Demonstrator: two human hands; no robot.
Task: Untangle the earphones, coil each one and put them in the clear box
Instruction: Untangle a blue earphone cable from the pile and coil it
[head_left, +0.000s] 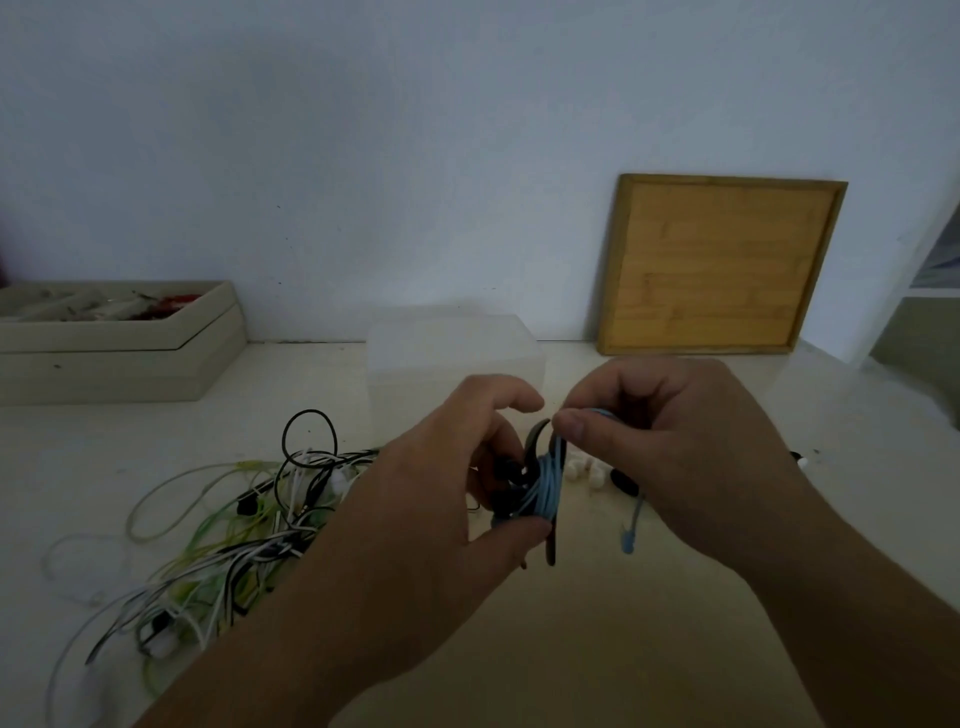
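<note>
**While both hands hold it, a blue earphone is bundled above the table**

Where the two hands meet, the blue earphone (548, 480) shows as a tight bundle of pale-blue cable wound beside dark ear hooks. It is held above the table (623, 649), in front of the clear box (452, 353). The left hand (441, 499) curls its fingers and thumb round the bundle. The right hand (691, 447) pinches the cable at the top between thumb and forefinger. A loose blue end hangs below the right hand. A tangle of earphones (234, 540), green, white and black, lies to the left.

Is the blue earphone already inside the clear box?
No, the blue earphone is held by the left hand and right hand in front of the clear box.
</note>
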